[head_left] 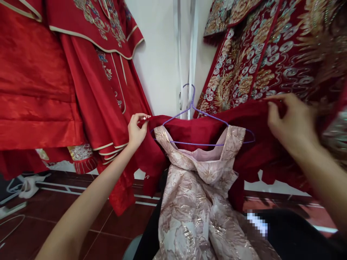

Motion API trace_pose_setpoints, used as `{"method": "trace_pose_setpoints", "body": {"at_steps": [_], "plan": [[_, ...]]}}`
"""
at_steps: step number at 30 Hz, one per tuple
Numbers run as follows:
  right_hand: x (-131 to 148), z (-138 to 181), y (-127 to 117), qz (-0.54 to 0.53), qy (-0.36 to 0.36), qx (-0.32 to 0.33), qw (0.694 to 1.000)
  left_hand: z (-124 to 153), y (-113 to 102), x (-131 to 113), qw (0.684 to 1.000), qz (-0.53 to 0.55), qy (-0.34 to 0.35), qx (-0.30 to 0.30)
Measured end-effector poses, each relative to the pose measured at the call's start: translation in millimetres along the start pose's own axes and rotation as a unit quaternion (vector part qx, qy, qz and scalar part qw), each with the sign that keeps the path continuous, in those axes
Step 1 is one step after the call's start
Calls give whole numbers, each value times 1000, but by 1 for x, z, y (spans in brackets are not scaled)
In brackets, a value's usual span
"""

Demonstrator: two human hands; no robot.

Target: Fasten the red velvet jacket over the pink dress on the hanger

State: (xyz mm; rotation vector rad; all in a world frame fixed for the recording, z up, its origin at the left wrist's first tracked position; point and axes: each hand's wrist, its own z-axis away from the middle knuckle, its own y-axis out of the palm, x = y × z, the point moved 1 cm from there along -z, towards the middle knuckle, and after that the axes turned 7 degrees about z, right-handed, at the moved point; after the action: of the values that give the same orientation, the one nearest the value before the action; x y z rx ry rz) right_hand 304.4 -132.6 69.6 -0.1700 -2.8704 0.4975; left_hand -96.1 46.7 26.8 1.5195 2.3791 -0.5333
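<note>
A dark red cloth is stretched sideways between my hands, its upper edge raised. My left hand pinches one end between thumb and fingers, with small pale beads at the fingertips. At the other end, my right hand grips the upper edge with thumb and fingers. In front of the cloth is a pale pink, gold-patterned dress, its wide straps on a purple wire hanger. The dress hangs down toward my lap. Whether the cloth is a whole garment, I cannot tell.
Red garments with cream piping hang at left, and a heavily embroidered red garment at right. White vertical straps run down the wall between them. Pale shoes and a metal rack rail are low at left, above the tiled floor.
</note>
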Motion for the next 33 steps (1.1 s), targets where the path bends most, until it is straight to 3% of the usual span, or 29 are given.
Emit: {"method": "trace_pose_setpoints", "body": {"at_steps": [1,3,6,10,14,17,21,23,27,29,33], "plan": [[1,0,-10,34,26,28,999,5,0,-1,1000,4,-4,10],[0,2,-21,91,50,164,981,13,-1,1,997,3,-18,70],[3,14,-17,74,2,360,930,23,-2,6,983,-29,-42,175],[22,39,13,63,-70,422,902,29,1,7,970,-54,-62,230],[53,54,52,106,-130,447,879,28,11,-6,953,-75,-83,281],[89,63,70,20,-123,426,896,30,22,-34,957,-76,-76,269],[140,80,72,-119,-109,408,899,49,45,-82,940,25,-24,339],[151,85,68,-130,-119,391,903,57,53,-95,945,31,-22,324],[130,81,63,-104,-102,306,941,62,54,-92,954,24,-13,299],[111,76,64,-144,-72,247,956,63,53,-84,954,64,-60,286],[91,71,67,-301,-25,210,930,66,54,-80,948,176,-161,209]]}}
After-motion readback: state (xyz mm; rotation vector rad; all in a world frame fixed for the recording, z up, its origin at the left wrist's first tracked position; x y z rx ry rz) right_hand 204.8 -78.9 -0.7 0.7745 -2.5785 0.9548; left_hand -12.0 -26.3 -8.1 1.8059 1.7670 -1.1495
